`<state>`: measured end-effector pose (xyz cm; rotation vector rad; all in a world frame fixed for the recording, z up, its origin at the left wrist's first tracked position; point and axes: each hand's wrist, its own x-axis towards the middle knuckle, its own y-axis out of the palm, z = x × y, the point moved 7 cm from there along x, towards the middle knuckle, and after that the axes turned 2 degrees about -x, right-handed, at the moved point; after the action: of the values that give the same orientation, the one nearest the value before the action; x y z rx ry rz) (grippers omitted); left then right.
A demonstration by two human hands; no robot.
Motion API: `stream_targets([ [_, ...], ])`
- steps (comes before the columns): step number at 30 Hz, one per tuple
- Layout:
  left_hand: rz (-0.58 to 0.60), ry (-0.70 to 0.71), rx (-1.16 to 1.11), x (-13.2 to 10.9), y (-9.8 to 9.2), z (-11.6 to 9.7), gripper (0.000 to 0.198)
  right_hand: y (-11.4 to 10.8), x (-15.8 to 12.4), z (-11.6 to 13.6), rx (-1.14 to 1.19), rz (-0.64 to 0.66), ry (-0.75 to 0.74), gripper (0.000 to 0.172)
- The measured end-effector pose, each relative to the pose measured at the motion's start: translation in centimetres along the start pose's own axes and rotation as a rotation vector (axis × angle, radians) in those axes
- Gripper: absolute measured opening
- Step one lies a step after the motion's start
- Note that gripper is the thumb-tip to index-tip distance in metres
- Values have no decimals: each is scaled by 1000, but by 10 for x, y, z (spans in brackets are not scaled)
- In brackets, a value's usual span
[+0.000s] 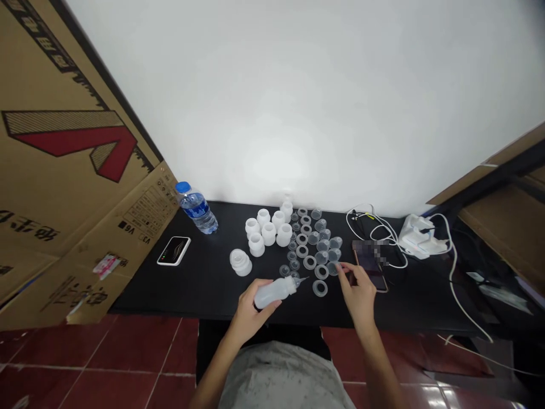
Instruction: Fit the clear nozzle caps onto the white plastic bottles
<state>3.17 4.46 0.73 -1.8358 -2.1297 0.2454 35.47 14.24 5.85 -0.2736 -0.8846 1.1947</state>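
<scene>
On the black worktop (204,289), your left hand (249,318) closes around a translucent squeeze bottle (276,292), just beside the clear plastic rings (309,250); your right hand (357,292) is half open, also near these rings.

On the tabletop (204,284), a water bottle (196,209) is far left, caps (268,233) and rings (309,262) are mid-table, and a phone (371,271) and charger (419,238) are right.

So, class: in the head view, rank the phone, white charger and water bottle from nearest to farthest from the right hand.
1. Phone, beside the right hand
2. White charger, farther right
3. Water bottle, far left
</scene>
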Motion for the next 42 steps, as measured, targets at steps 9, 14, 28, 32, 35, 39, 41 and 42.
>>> stream_targets([
  [9, -8, 15, 7, -1, 1, 1, 36, 8, 0, -31, -22, 85, 90, 62],
  [14, -2, 45, -6, 0, 2, 0, 36, 7, -14, -24, 271, 136, 240, 50],
  [28, 76, 70, -18, -1, 2, -2, 36, 61, -62, 43, 535, 415, 209, 42],
  [32, 116, 69, -33, 0, 0, 0, 37, 64, -70, 45, 604, 430, 247, 40],
  [35, 144, 62, -25, 0, -1, 1, 35, 72, -78, 47, 667, 463, 297, 39],
  [39, 146, 49, -31, 1, -3, 1, 33, 81, -86, 50, 731, 478, 353, 41],
  [41, 138, 50, -48, 0, -5, 1, 35, 82, -88, 54, 762, 469, 362, 40],
  [42, 130, 54, -52, 0, -6, 1, 36, 82, -89, 57, 776, 459, 359, 38],
])
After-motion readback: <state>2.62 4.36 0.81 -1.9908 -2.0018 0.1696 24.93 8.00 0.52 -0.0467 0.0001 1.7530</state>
